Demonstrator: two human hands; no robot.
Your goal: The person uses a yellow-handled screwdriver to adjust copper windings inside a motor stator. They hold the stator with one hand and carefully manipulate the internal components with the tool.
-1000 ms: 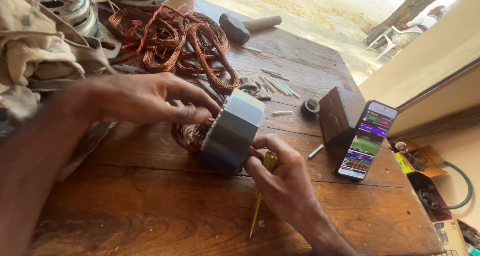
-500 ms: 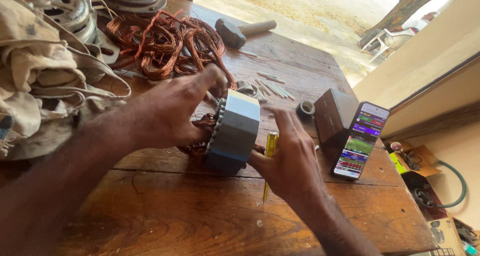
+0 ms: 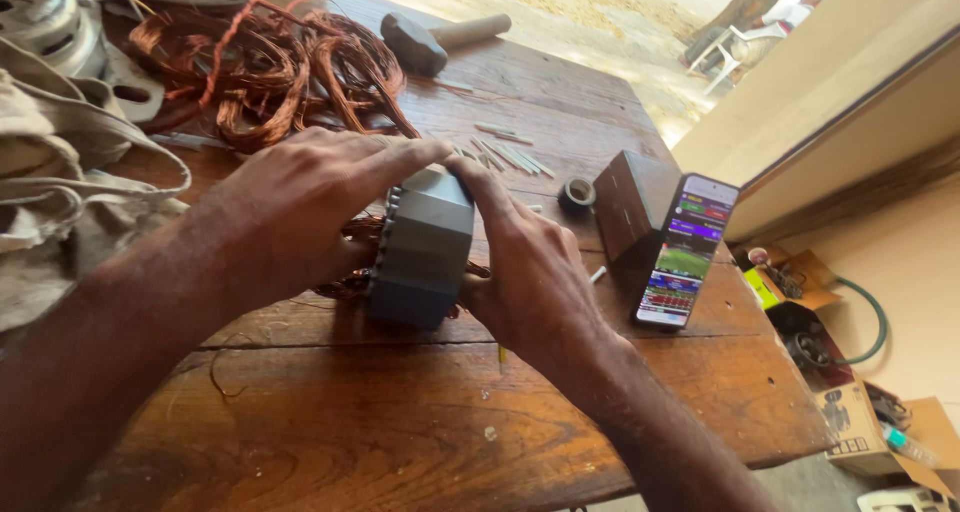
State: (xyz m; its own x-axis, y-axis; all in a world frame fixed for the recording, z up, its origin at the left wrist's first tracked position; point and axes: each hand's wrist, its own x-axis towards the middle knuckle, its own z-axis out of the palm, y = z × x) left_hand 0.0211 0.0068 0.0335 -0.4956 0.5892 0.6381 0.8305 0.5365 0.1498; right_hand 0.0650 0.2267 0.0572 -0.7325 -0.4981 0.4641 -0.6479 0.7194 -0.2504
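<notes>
A grey ribbed motor stator (image 3: pixel 420 252) with copper windings stands on its side on the wooden table (image 3: pixel 400 422). My left hand (image 3: pixel 300 207) wraps over its left face and top, fingers reaching across the upper edge. My right hand (image 3: pixel 530 262) presses against its right face, fingertips meeting the left hand on top. Just below my right palm a tip of the yellow-handled screwdriver (image 3: pixel 502 355) shows; the rest of it is hidden.
A tangle of loose copper wire (image 3: pixel 270 72) lies behind the stator. A hammer (image 3: pixel 430 40) lies farther back. Thin sticks (image 3: pixel 510 152), a small tape roll (image 3: pixel 577 192), a dark block (image 3: pixel 625 207) propping a lit phone (image 3: pixel 688 252), cloth (image 3: pixel 60 192) at left.
Both hands have closed in over the stator. My right hand moved from the screwdriver's yellow handle onto the stator's right face, and the view has shifted nearer.
</notes>
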